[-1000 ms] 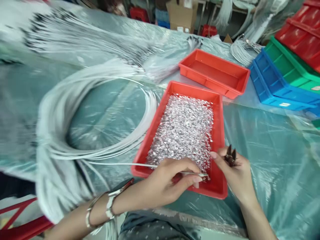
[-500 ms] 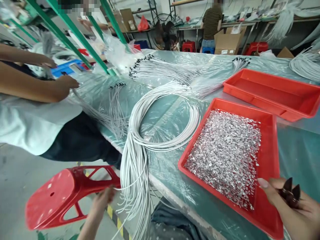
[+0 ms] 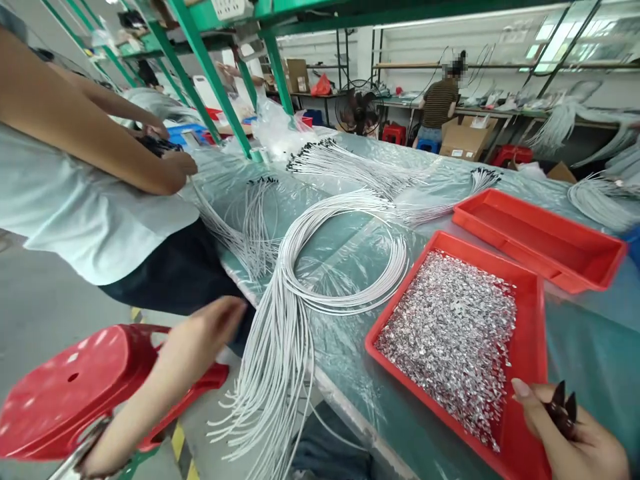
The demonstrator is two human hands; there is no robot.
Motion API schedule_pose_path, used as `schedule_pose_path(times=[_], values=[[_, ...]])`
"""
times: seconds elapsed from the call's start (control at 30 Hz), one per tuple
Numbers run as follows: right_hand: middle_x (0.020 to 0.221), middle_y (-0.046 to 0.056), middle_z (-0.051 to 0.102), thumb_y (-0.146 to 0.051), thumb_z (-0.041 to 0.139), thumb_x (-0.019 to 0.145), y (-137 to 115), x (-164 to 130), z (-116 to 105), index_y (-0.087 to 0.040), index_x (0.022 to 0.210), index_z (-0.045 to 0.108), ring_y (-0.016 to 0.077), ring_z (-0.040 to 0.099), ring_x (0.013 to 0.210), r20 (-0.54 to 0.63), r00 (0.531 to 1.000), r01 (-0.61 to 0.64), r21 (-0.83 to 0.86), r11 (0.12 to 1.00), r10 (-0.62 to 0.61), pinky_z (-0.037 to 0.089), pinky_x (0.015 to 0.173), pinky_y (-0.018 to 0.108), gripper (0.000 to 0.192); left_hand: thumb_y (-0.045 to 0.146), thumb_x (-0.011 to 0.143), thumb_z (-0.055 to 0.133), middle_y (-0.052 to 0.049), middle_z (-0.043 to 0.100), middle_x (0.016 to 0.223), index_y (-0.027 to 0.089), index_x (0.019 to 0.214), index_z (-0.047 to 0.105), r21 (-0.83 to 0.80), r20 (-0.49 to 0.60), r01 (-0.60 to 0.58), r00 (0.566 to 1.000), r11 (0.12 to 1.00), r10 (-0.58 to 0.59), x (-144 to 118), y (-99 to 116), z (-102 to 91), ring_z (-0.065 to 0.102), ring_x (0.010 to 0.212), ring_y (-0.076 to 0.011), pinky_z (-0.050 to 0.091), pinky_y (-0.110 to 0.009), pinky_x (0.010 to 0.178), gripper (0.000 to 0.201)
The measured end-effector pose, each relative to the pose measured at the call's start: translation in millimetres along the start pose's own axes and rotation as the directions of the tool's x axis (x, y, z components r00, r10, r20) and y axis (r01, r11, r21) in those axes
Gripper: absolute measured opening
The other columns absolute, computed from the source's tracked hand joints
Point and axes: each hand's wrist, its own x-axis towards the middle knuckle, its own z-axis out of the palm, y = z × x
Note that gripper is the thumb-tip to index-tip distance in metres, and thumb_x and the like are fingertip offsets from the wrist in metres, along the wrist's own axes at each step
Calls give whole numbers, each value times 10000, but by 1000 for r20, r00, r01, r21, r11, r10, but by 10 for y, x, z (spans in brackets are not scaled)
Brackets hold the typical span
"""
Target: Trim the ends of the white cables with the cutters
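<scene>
My right hand (image 3: 570, 437) rests at the near corner of a red tray (image 3: 530, 347) and is closed around small dark pliers (image 3: 563, 408), whose tips stick up. The tray holds a heap of tiny silver metal terminals (image 3: 450, 340). My left hand (image 3: 203, 337) is off the table's left edge, fingers loosely curled, close to a hanging bundle of white cables (image 3: 273, 373); no cable shows in its grasp. The cables loop in a coil (image 3: 345, 250) on the plastic-covered table (image 3: 590, 340).
An empty red tray (image 3: 537, 237) lies behind the full one. A red stool (image 3: 70, 387) lies tipped on the floor at left. A co-worker in a pale shirt (image 3: 75, 200) handles more white cables (image 3: 240, 227) at the table's left end. Another person stands at a far bench.
The view has swung left and up. My left hand has left the tray and the cable end, dropping beside the hanging bundle. My right hand still holds the pliers by the tray.
</scene>
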Motion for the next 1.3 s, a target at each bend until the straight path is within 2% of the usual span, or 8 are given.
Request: schedule_pose_path(times=[0.07, 0.17, 0.27, 0.4, 0.7, 0.9, 1.07, 1.3], values=[[605, -25, 527, -482, 725, 746, -62, -13, 1, -206, 665, 612, 169, 495, 569, 42, 999, -32, -7, 999, 32, 427, 541, 246, 309, 276, 972, 435, -38, 691, 926, 188, 970, 587, -104, 96, -214, 970, 971, 224, 211, 386, 211, 681, 817, -174, 514, -241, 732, 176], [591, -27, 481, -486, 710, 761, -125, -17, 18, -193, 636, 589, 162, 466, 575, 84, 996, -28, 3, 1000, 27, 409, 551, 243, 341, 208, 955, 501, -30, 687, 929, 193, 959, 635, -215, 211, -400, 872, 891, 443, 531, 958, 642, 666, 876, -170, 521, -253, 800, 135], [592, -26, 480, -487, 699, 784, -156, -4, 54, -192, 633, 574, 161, 454, 575, 17, 1000, 3, 47, 999, -4, 383, 547, 246, 355, 164, 948, 539, -62, 665, 1000, 134, 1008, 627, -212, 245, -413, 855, 886, 457, 807, 1330, 970, 651, 908, -184, 540, -334, 826, 111], [571, -42, 413, -537, 697, 782, -168, 25, 85, -187, 610, 530, 137, 400, 540, 3, 1000, 12, 82, 997, -13, 345, 528, 244, 424, 237, 947, 587, -56, 659, 1001, 111, 1027, 624, -166, 278, -340, 885, 926, 374, 1002, 1501, 1151, 656, 878, -179, 563, -374, 793, 154], [615, -48, 310, -575, 626, 814, -85, 53, 68, -196, 637, 466, 132, 319, 565, 26, 1000, -12, 86, 996, 10, 287, 546, 254, 448, 282, 976, 537, -37, 643, 914, 117, 1066, 593, -340, 203, -209, 936, 917, 289, 1133, 1499, 1124, 641, 765, -153, 553, -335, 723, 196], [600, -45, 289, -571, 575, 848, -116, 63, 117, -214, 603, 392, 128, 302, 539, 117, 989, 80, 102, 992, -91, 276, 501, 249, 470, 312, 1056, 243, 8, 579, 767, 164, 920, 520, -646, 105, -288, 884, 706, 456, 1136, 2026, 868, 586, 708, -130, 474, -252, 681, 342], [589, -42, 324, -545, 534, 886, -209, 28, 132, -215, 611, 394, 134, 336, 544, 117, 987, 95, 92, 991, -106, 294, 513, 253, 451, 332, 1040, 287, 58, 423, 623, 194, 842, 484, -769, 77, -300, 833, 565, 547, 847, 2489, 800, 444, 561, -118, 344, -243, 563, 311], [600, -50, 347, -453, 527, 930, -254, -39, 128, -207, 650, 423, 122, 335, 544, 170, 978, 97, 135, 986, -120, 289, 522, 243, 387, 276, 1023, 366, 55, 476, 654, 180, 953, 557, -830, 28, -324, 790, 455, 613, 717, 2512, 891, 421, 543, -94, 322, -229, 560, 225]])
